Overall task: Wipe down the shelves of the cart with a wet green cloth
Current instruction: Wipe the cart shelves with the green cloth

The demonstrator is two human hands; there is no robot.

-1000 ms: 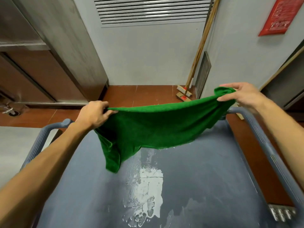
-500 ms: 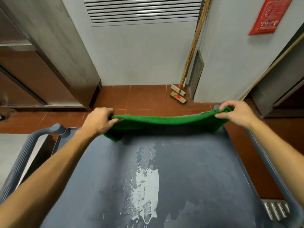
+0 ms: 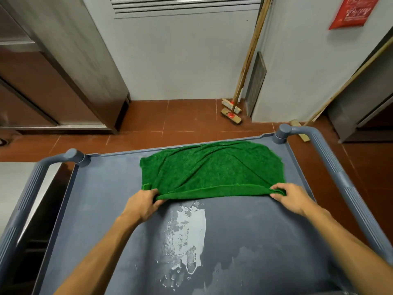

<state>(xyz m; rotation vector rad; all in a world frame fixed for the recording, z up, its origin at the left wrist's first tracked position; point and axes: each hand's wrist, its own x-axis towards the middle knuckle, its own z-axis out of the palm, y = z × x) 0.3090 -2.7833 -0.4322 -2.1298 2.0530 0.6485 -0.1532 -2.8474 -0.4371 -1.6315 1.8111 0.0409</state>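
The green cloth (image 3: 212,169) lies spread flat on the far half of the cart's grey-blue top shelf (image 3: 102,199). My left hand (image 3: 141,204) pinches the cloth's near left corner. My right hand (image 3: 290,198) grips its near right corner. Both hands rest low on the shelf, with the cloth's near hem stretched between them. A shiny puddle of water (image 3: 187,233) sits on the shelf just in front of the hem.
Grey cart handles rise at the left (image 3: 27,192) and right (image 3: 340,177). Two brooms (image 3: 231,112) lean in the corner of the grey wall beyond the cart. A steel cabinet (image 3: 70,67) stands at the left on a red tiled floor (image 3: 182,122).
The cloth was held up in the air, stretched between both hands. It came down over the far edge and now lies flat, and both hands have drawn its near hem towards me.
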